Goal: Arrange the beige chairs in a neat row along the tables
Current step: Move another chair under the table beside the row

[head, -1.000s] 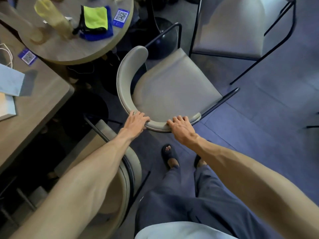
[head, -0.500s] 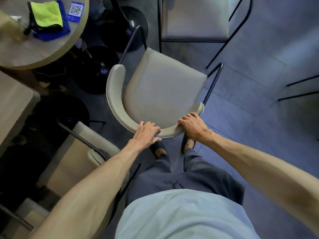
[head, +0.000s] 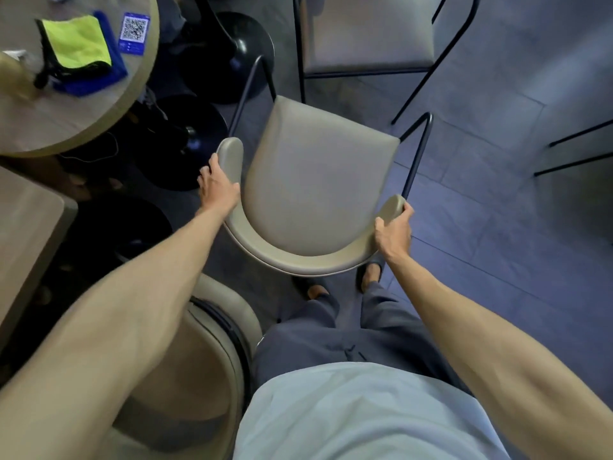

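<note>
Stood over a beige chair (head: 318,197) at the centre of the frame, seat facing the top, curved backrest nearest the body. Gripped that backrest at both ends: left hand (head: 217,185) wrapped over the left tip of the curve, fingers curled round its outer edge, thumb on the inner face; right hand (head: 394,232) closed on the right tip, fingers hooked under and round it. Showed thin black metal legs rising beside the seat at upper left and right. Whether all legs touched the floor, could not tell.

Held a second beige chair (head: 212,346) at lower left, its rounded back just beside the left forearm and close behind the gripped chair. Placed a third chair (head: 368,31) at the top centre, pale seat on a black frame, apart from the gripped one. Kept a round table (head: 83,121) at upper left, carrying a yellow-green cloth (head: 78,41) on a blue one and a QR card (head: 133,33) near the rim. Cut off a rectangular table (head: 26,234) at the left edge, below the round one. Wore dark trousers and sandals, feet just behind the backrest on grey floor tiles (head: 497,244).
</note>
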